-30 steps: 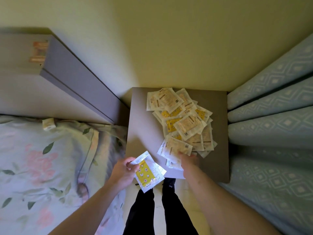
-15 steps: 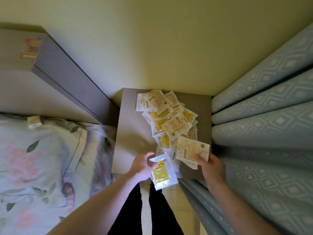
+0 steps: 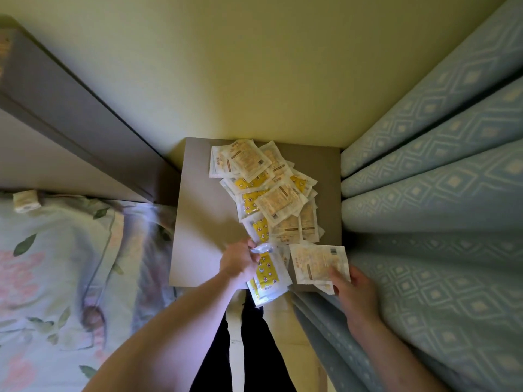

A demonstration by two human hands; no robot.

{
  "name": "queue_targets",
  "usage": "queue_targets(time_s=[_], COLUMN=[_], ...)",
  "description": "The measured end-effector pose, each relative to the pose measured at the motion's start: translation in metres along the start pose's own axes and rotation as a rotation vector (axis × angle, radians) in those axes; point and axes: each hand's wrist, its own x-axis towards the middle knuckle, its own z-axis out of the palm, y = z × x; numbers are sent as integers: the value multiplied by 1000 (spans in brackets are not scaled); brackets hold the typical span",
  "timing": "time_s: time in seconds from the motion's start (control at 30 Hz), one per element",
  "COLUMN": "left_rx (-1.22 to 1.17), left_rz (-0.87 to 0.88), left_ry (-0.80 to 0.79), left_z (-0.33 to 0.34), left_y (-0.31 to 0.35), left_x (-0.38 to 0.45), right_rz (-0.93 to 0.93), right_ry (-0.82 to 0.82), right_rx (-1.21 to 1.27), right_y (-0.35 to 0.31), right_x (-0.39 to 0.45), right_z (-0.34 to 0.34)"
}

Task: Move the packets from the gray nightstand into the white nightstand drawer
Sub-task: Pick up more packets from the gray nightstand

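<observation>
Blue diamond-patterned curtain [image 3: 441,199] down the right side, floral bedding [image 3: 56,273] at left, pale yellow wall behind. Between them, gray nightstand [image 3: 203,210], its top carrying most of the load: a loose heap of packets [image 3: 271,193], white and yellow, overlapping from the back edge toward the front, right of centre. White nightstand and its drawer nowhere in view.

Left hand [image 3: 240,263], blurred, closed around the top edge of a yellow star-printed packet [image 3: 267,278] that hangs past the nightstand's front edge, with what looks like one or two more clear-edged packets bunched in the same grip. Right hand [image 3: 352,287], fingers and thumb pinching the lower corner of a beige packet [image 3: 318,263] held flat over the front right corner, just beside the curtain.

Judged from this: gathering stage only. A handful picked up, the bulk of the heap untouched, nothing yet delivered as far as shown; carrying and dropping into the drawer all remaining.
</observation>
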Motion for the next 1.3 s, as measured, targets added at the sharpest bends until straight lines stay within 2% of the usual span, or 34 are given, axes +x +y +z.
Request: queue_targets(time_s=[0.13, 0.27, 0.6, 0.83, 0.97, 1.13, 1.3], left_rx=[41, 53, -208, -315, -324, -329, -269], left_rz=[-12, 63, -20, -22, -5, 63, 71], left_ry=[42, 149, 422, 633, 704, 790, 832], left_z=[-7, -29, -119, -153, -155, -150, -140], left_y=[-9, -20, -55, -106, -159, -233, -296], left_x=[-12, -55, -226, -336, -396, -463, -532], right_rz=[-17, -128, -364, -561, -685, -834, -886], right_ry=[-36, -71, -249, -416, -496, -519, -514], right_rx=[-49, -186, -308, -435, -533, -608, -649], right_y=[-2, -17, -75, -90, -81, -44, 7], right_x=[-7, -26, -125, -204, -254, -330, -411], right_z=[0, -1, 19, 58, 83, 102, 93])
